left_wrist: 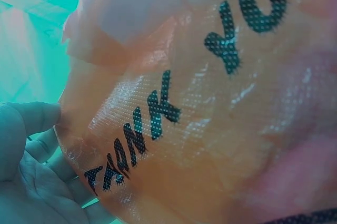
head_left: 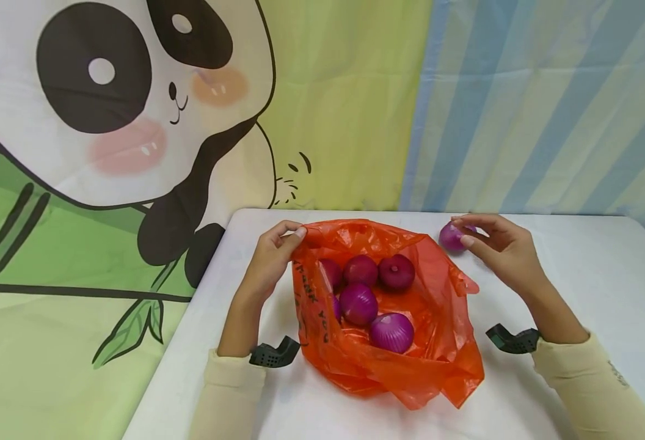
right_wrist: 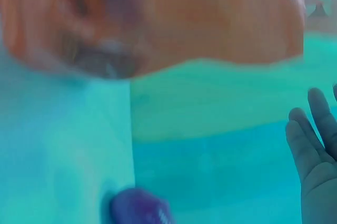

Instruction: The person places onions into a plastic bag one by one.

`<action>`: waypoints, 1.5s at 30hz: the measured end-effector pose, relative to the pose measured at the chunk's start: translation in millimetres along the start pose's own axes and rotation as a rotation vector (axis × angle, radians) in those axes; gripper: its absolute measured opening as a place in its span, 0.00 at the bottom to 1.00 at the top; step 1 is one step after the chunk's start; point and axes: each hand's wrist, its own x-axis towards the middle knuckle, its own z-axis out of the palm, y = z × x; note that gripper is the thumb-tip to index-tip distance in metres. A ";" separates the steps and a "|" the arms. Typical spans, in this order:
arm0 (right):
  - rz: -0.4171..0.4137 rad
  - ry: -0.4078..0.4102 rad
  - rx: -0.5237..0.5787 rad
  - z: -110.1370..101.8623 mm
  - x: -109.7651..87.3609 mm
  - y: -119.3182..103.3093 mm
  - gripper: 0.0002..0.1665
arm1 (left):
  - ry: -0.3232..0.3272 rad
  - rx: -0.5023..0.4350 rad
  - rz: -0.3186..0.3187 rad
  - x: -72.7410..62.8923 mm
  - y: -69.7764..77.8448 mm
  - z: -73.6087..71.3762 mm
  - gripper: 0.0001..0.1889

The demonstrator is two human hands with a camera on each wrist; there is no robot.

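A red plastic bag point(head_left: 322, 305) printed with black letters stands with its mouth wide in the middle of the table. Several purple onions point(head_left: 358, 304) lie inside it. My left hand point(head_left: 264, 260) pinches the bag's left rim between thumb and fingers, which the left wrist view shows up close. At the back right, one more onion point(head_left: 451, 238) rests on the table outside the bag. My right hand point(head_left: 504, 247) is beside that onion, thumb and fingers spread apart. The right wrist view shows a gap between this hand point(right_wrist: 318, 155) and the onion point(right_wrist: 139, 208).
A white cloth covers the table point(head_left: 575, 275), whose far edge meets a hanging backdrop point(head_left: 350, 110) with a panda and stripes. Each wrist carries a small black device, the left one point(head_left: 275, 353) close to the bag's left side.
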 end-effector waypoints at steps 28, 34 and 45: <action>0.576 0.132 -0.457 -96.4 -27.3 89.7 0.45 | 0.009 0.019 -0.046 -1.0 -3.0 -1.6 0.13; 0.627 0.056 -0.434 -91.3 -28.5 98.1 0.50 | 0.020 0.026 -0.041 -2.9 -3.2 -3.2 0.13; 0.693 -0.076 -0.533 -92.0 -35.2 103.3 0.48 | 0.007 0.017 -0.018 0.1 -2.2 -0.4 0.13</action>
